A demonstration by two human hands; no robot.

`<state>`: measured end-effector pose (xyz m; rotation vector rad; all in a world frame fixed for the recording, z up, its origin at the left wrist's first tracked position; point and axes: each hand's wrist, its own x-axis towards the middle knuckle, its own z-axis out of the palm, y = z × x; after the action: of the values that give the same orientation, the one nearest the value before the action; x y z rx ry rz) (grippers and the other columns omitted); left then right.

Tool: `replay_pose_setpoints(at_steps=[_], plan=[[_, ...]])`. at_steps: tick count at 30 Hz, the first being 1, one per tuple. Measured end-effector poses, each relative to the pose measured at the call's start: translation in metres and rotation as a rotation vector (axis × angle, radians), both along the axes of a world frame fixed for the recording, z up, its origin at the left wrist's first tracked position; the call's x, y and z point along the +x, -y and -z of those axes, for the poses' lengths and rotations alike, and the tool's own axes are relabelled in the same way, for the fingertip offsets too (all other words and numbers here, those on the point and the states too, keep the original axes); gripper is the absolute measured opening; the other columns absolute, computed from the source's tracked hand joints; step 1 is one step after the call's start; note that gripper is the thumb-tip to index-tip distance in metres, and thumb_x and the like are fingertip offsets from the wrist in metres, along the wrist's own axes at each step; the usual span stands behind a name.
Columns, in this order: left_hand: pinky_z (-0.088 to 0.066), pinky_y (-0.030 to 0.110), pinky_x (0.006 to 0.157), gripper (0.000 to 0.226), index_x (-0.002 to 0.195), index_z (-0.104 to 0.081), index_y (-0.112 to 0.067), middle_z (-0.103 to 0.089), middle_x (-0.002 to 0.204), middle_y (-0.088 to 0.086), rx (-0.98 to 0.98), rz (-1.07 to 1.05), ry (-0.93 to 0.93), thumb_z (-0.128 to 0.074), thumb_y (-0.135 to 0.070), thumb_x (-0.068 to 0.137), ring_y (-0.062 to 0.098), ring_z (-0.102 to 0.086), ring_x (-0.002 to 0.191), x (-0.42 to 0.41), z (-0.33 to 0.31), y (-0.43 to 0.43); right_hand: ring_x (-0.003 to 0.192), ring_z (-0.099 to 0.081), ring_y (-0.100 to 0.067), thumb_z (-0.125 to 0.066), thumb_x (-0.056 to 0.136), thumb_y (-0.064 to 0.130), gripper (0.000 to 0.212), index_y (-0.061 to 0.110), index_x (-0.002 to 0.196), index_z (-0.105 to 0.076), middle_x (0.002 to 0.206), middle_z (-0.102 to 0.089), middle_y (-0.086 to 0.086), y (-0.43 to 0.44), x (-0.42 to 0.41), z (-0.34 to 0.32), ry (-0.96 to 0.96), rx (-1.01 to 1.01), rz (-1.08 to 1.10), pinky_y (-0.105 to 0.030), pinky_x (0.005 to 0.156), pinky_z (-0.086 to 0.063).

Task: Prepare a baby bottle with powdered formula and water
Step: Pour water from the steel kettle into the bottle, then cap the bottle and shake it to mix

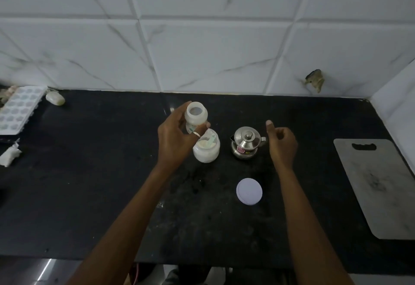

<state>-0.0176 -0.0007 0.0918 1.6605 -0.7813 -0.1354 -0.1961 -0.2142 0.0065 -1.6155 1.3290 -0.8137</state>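
The left hand (177,137) grips a small translucent baby bottle (195,116) around its lower body, fingers wrapped and thumb pressed to the near side, with a ring (197,134) on one finger. The bottle is open at the top, with no teat or cap on it, and is held above the counter, tilted a little toward the camera so its mouth shows. A green printed mark sits low on its side, partly behind the fingers; it is too small and blurred to read.

Just below and right of that hand stands an open glass jar (206,149) of pale powder, with what looks like a light green scoop (211,138) resting inside it. The jar's round white lid (249,191) lies flat on the black countertop (89,183), well apart, nearer the camera.

The right hand (281,143) hovers empty, fingers loosely curled and thumb raised, just beside a small lidded steel pot (246,144). The pot carries a red sticker on its front, whose writing cannot be made out.

Farther out, a grey cutting board (381,190) lies at the right end of the counter. At the left end sit a white ice tray (19,108), a pale bar of soap (55,98) and a crumpled white packet (10,155). Marbled white tiles (202,49) cover the wall behind.
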Motion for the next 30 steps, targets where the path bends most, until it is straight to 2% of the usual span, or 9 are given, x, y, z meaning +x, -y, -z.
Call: replay_pose_setpoints(at_steps=[3, 6, 11, 16, 20, 23, 26, 30], plan=[[-0.057, 0.040, 0.095, 0.055, 0.128, -0.064, -0.018, -0.071, 0.119, -0.005, -0.009, 0.006, 0.009, -0.088, -0.025, 0.079, 0.013, -0.069, 0.112, -0.001, -0.013, -0.007, 0.082, -0.060, -0.009, -0.062, 0.087, 0.066, 0.043, 0.023, 0.085, -0.060, 0.092, -0.063, 0.002, -0.011, 0.008, -0.029, -0.072, -0.176, -0.086, -0.030, 0.075, -0.050], [-0.058, 0.040, 0.093, 0.052, 0.124, -0.065, -0.027, -0.072, 0.115, -0.009, -0.026, -0.007, 0.029, -0.088, -0.025, 0.078, 0.012, -0.070, 0.109, 0.004, -0.027, -0.020, 0.080, -0.060, -0.003, -0.067, 0.089, 0.058, 0.036, 0.022, 0.084, -0.063, 0.089, -0.063, 0.005, -0.032, 0.031, -0.067, -0.033, -0.298, -0.165, -0.026, 0.073, -0.049], [-0.059, 0.037, 0.089, 0.046, 0.117, -0.066, -0.033, -0.073, 0.108, -0.012, -0.019, -0.053, 0.049, -0.088, -0.026, 0.077, 0.009, -0.071, 0.102, 0.020, -0.043, -0.048, 0.074, -0.064, -0.003, -0.069, 0.091, 0.052, 0.032, 0.021, 0.085, -0.065, 0.086, -0.066, 0.006, -0.079, 0.083, -0.100, 0.036, -0.365, -0.322, -0.024, 0.069, -0.052], [-0.059, 0.037, 0.087, 0.047, 0.120, -0.067, -0.028, -0.072, 0.109, -0.011, 0.030, -0.089, 0.095, -0.087, -0.030, 0.078, 0.010, -0.070, 0.101, 0.047, -0.033, -0.082, 0.081, -0.064, -0.005, -0.068, 0.092, 0.048, 0.026, 0.022, 0.093, -0.067, 0.093, -0.065, 0.007, -0.122, 0.124, -0.090, -0.041, -0.427, -0.498, -0.028, 0.072, -0.054], [-0.059, 0.032, 0.088, 0.053, 0.126, -0.066, -0.022, -0.071, 0.113, -0.013, 0.084, -0.118, 0.076, -0.087, -0.033, 0.079, 0.005, -0.068, 0.105, 0.064, -0.007, -0.104, 0.100, -0.065, -0.015, -0.065, 0.096, 0.039, 0.031, 0.014, 0.115, -0.068, 0.112, -0.066, 0.000, -0.153, 0.145, -0.058, -0.221, -0.456, -0.648, -0.029, 0.083, -0.053], [-0.058, 0.028, 0.088, 0.049, 0.123, -0.067, -0.022, -0.071, 0.111, -0.013, 0.092, -0.119, 0.042, -0.087, -0.030, 0.079, 0.005, -0.068, 0.104, 0.068, 0.013, -0.116, 0.119, -0.060, -0.023, -0.061, 0.099, 0.032, 0.041, 0.009, 0.134, -0.060, 0.131, -0.060, -0.007, -0.178, 0.153, -0.031, -0.398, -0.398, -0.795, -0.032, 0.096, -0.049], [-0.057, 0.024, 0.084, 0.041, 0.116, -0.069, -0.022, -0.072, 0.107, -0.013, 0.108, -0.103, 0.023, -0.087, -0.025, 0.079, 0.005, -0.069, 0.101, 0.073, 0.030, -0.124, 0.138, -0.045, -0.024, -0.057, 0.101, 0.030, 0.053, 0.012, 0.149, -0.046, 0.150, -0.047, -0.006, -0.194, 0.162, -0.011, -0.588, -0.334, -0.925, -0.035, 0.110, -0.041], [-0.056, 0.022, 0.088, 0.046, 0.121, -0.068, -0.024, -0.071, 0.111, -0.014, 0.144, -0.096, -0.018, -0.087, -0.027, 0.079, 0.003, -0.068, 0.104, 0.081, 0.050, -0.131, 0.148, -0.031, -0.025, -0.065, 0.097, 0.029, 0.065, 0.023, 0.156, -0.037, 0.162, -0.032, -0.002, -0.205, 0.171, 0.002, -0.801, -0.225, -1.026, -0.041, 0.117, -0.035]])
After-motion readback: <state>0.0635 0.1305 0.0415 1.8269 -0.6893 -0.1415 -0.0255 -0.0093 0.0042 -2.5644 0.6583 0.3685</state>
